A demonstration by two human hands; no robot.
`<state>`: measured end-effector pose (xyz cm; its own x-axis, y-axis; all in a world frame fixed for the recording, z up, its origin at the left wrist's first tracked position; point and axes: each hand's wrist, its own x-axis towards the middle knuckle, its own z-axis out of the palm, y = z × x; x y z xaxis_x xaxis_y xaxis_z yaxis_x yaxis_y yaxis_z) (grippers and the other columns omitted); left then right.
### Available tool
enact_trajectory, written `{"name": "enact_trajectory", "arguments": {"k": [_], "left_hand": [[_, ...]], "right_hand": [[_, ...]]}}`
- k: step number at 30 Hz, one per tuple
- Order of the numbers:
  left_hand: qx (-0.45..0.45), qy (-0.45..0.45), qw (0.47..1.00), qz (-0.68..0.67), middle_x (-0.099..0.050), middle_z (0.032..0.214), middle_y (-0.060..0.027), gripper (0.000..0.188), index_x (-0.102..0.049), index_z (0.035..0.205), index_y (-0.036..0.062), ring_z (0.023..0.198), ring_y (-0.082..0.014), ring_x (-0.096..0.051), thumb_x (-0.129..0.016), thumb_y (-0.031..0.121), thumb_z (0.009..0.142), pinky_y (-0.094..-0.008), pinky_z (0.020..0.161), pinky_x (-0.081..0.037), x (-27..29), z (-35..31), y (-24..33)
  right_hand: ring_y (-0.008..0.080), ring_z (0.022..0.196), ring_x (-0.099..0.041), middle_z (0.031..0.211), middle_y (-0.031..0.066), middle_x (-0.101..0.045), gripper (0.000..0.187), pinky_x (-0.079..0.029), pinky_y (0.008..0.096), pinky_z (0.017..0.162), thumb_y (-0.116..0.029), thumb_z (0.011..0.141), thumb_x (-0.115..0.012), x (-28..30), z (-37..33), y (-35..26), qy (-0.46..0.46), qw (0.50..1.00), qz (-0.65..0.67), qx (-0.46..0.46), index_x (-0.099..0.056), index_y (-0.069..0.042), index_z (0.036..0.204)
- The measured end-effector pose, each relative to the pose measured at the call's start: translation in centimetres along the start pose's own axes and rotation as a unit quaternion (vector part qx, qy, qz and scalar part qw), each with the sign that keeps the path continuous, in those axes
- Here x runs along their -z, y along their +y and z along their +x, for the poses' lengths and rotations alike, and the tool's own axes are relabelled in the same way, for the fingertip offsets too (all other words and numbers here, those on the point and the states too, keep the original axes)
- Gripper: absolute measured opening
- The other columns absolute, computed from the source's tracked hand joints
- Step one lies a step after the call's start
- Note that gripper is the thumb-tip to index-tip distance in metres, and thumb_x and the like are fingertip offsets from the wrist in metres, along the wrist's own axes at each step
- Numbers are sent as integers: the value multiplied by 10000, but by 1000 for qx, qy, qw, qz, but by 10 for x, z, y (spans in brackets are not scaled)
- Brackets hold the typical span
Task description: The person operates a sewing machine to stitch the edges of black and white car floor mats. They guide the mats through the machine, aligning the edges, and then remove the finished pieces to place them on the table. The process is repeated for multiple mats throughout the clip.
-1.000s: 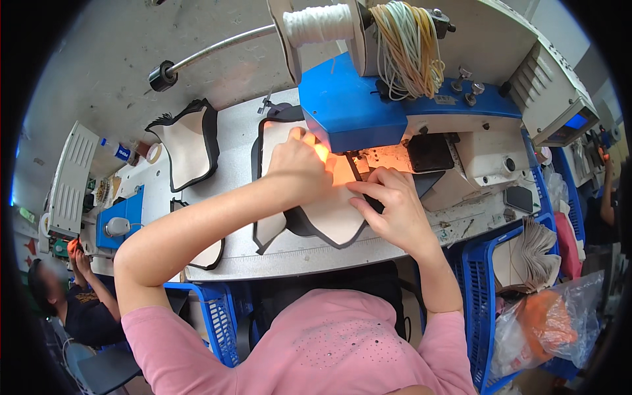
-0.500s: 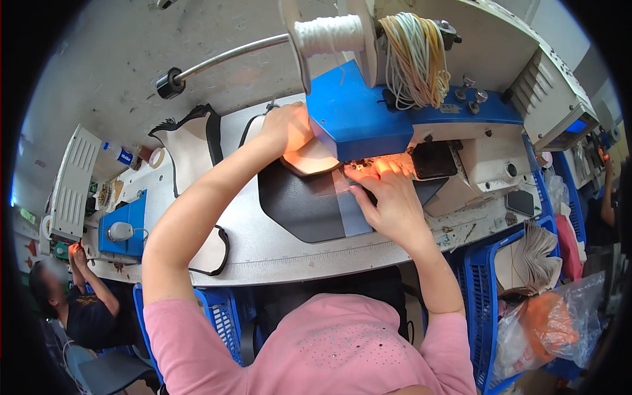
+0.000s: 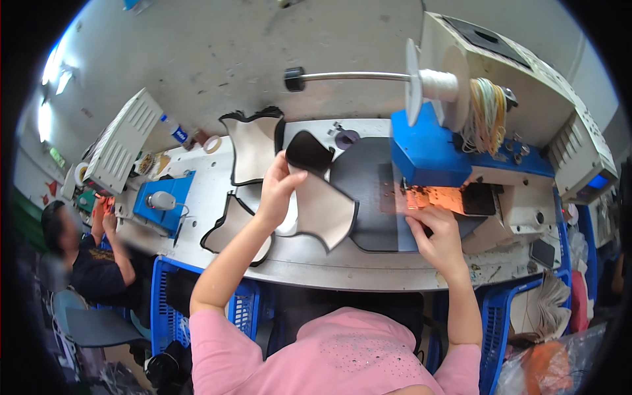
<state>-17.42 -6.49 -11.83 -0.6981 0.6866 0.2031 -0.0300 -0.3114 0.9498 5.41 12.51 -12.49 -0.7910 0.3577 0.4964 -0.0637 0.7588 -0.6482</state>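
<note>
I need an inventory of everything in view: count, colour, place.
Table: 1, light grey, centre
Held piece: 1, cream and black, centre
Similar pieces: 2 groups, cream, black edges, left
Plate: 1, black, centre
Machine: 1, blue and white, right
Spool: 1, white, top right
Cord bundle: 1, white and yellow, beside spool
Control boxes: 2, white, left and right
Bottle: 1, blue label, back left
Slab: 1, dark, table right
Baskets: at least 2, blue, lower left and right
Bag: 1, clear, lower right
Co-worker: 1, dark shirt, far left
Left hand: 1, bare, gripping held piece
Right hand: 1, bare, by machine
</note>
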Motion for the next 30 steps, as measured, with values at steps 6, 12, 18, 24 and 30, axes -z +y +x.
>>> {"name": "enact_trajectory", "arguments": {"k": [6, 12, 18, 24, 30], "left_hand": [[70, -119, 989, -62, -512, 1216, -76, 681, -386, 1289, 24, 1133, -162, -476, -619, -51, 653, -302, 976, -353, 4, -69, 26], [70, -222, 955, -187, -448, 1195, -76, 541, -420, 1254, 17, 1166, -187, -433, -602, 13, 744, -353, 984, -352, -19, -91, 19], [54, -75, 992, 88, -600, 1019, -79, 285, -546, 1119, -38, 944, -147, -587, -602, 31, 848, -269, 798, -492, -35, -94, 28], [58, 31, 997, -26, -625, 938, -103, 186, -537, 1038, -39, 861, -128, -605, -577, 31, 870, -256, 762, -500, -32, -95, 27], [67, 89, 992, -54, -617, 909, -79, 142, -499, 951, 17, 826, -104, -592, -600, 30, 852, -239, 742, -494, -25, -94, 23]], "right_hand": [[324, 981, -547, 1060, 197, -570, 434, -434, 357, 845, -166, 740, -718, -23, 19, -56, -12, 989, 76, 125, -570, 30, 1098], [239, 555, -614, 699, 145, -636, 105, -465, 298, 510, -61, 782, -651, -56, 19, -76, -27, 977, 209, 42, -632, 14, 852], [116, 609, -609, 690, 103, -652, 98, -466, 233, 546, -35, 782, -654, -49, 14, -71, -88, 965, 244, -47, -644, 24, 860], [85, 693, -609, 759, 28, -621, 167, -487, 208, 607, -17, 749, -706, -30, 12, -43, -176, 893, 373, -183, -562, 7, 830], [72, 697, -600, 780, 39, -628, 151, -483, 193, 602, 22, 772, -669, -36, 12, -42, -107, 874, 425, -212, -559, -2, 873]]}}
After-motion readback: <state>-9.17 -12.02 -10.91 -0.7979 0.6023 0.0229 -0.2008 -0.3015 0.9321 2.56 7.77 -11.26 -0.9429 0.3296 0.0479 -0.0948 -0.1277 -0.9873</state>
